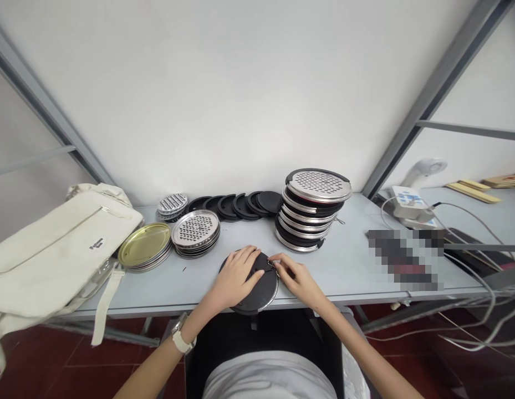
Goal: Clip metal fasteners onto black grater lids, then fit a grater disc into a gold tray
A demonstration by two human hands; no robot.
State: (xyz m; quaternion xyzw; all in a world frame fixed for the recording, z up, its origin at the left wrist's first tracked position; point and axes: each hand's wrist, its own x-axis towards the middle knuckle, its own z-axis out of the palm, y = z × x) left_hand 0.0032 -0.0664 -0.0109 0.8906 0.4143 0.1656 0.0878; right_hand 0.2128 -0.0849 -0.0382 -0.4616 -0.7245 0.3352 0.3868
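Observation:
A round black disc [257, 293] with a silvery rim at its right lies near the table's front edge. My left hand [238, 277] rests flat on it, fingers stretched out, hiding much of its left half. At the disc's upper right edge, my right hand [294, 277] pinches a small metal wire clip [271, 263]; the fingertips partly cover it. Just behind the right hand rises a tall stack of round graters [313, 213], black parts and silvery rims alternating, with a perforated plate on top. A shorter pile of round grater plates [195, 230] stands beyond my left hand.
Black discs [228, 206] overlap in a row along the wall, beside small grater plates [172, 205]. Gold-coloured round plates [144, 246] are piled near a cream bag [61, 249] at the left. At the right are a white device [409, 200], cables and a blurred-out object [402, 260].

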